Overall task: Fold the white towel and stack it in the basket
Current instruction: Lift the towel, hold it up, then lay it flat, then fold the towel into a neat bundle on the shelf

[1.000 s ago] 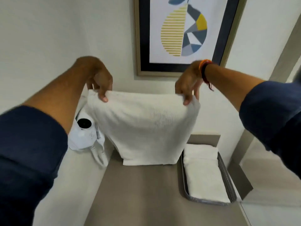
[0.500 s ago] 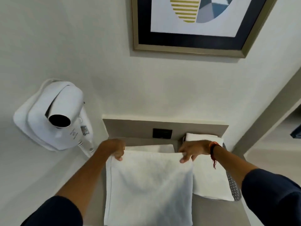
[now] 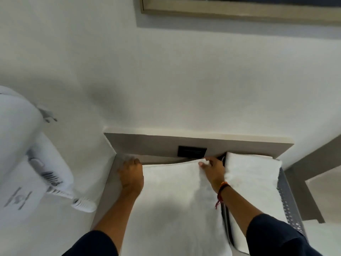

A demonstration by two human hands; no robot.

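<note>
My right hand (image 3: 213, 171) pinches the far right corner of the white towel (image 3: 177, 204), thumb and fingertips closed on the hem. My left hand (image 3: 131, 175) is curled at the towel's far left corner; fingers are tucked under, so I cannot tell if they actually grip the cloth or just press it (motion blur there too). Red-orange thread bracelet (image 3: 222, 189) on my right wrist, dark blue sleeves (image 3: 276, 235) on both forearms.

Towel lies flat on the grey counter (image 3: 108, 193), far hem running between my two hands, near part going out the bottom of view. Just right of it, touching or nearly so, sits the grey perforated basket (image 3: 287, 198) with a folded white towel stack (image 3: 252, 183) in it; my right forearm crosses over its left edge.

Beyond the hands, a black outlet plate (image 3: 191, 151) in the grey backsplash. Far left, a white wall-mounted hair dryer (image 3: 33, 163). Top edge, the bottom of a gold picture frame (image 3: 239, 10) on the white wall.
</note>
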